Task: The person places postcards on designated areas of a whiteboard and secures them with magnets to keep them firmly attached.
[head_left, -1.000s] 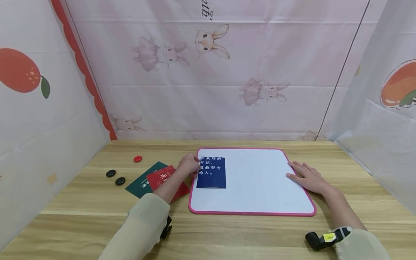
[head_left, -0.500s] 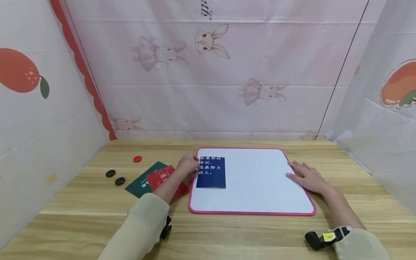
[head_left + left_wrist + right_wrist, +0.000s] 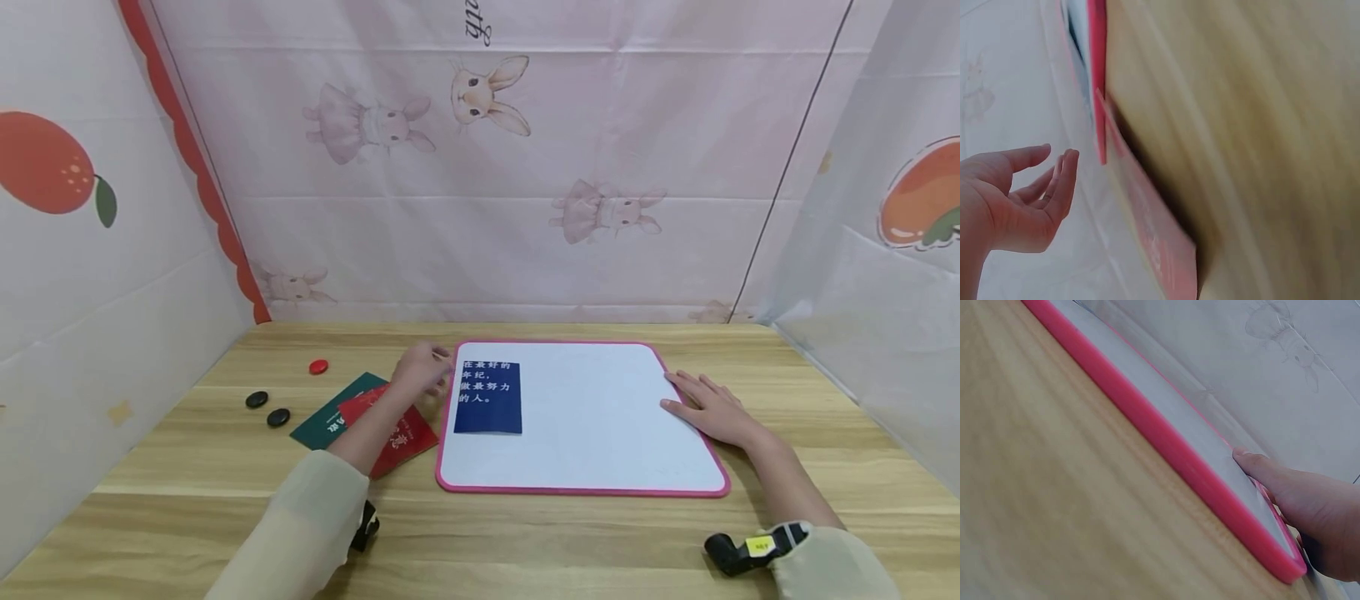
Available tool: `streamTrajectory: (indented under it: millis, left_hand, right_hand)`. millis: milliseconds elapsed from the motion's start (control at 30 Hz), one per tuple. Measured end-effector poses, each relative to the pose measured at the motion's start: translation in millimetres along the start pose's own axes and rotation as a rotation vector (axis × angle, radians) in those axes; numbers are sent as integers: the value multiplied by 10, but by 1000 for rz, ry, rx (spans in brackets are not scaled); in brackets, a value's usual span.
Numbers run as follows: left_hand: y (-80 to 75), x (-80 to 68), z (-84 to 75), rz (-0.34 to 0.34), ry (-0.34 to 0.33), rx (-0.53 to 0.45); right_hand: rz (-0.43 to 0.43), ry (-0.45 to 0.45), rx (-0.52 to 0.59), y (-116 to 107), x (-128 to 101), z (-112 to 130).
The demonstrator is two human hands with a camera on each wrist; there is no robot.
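My left hand [image 3: 420, 372] has lifted off the blue card [image 3: 487, 397], fingers loose and empty; right hand [image 3: 708, 407] presses flat on the whiteboard's [image 3: 600, 425] right edge. The card looks thin, light; pinch its edge

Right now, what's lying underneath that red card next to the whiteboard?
A dark green card lies partly under the red card, on the wooden table. The left hand and forearm hide part of the overlap.
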State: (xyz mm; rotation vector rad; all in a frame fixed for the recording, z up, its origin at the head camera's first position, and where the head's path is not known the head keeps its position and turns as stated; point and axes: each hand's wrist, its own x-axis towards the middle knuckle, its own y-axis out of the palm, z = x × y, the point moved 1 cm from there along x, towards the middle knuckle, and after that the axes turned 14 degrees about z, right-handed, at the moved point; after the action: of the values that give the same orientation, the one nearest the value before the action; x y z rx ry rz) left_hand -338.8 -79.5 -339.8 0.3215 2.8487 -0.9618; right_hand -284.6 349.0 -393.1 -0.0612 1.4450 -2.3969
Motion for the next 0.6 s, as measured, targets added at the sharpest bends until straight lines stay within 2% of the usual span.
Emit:
streamTrajectory:
  millis: [200,367,433,600]
  left_hand:
    - [-199,-134,-52,-23,43,82]
    - [-360,-276,-79,-134,86,289]
    - [-415,-328,-88,-183,101,341]
    - [-513,-410,-88,-221,105,341]
  right_hand:
    - [2,4,-2,3,-1,-4]
    - [0,0,-2,2,4,-3]
    - [1,1,-2,2,6,-4]
    - [2,7,-4,3,7,-23]
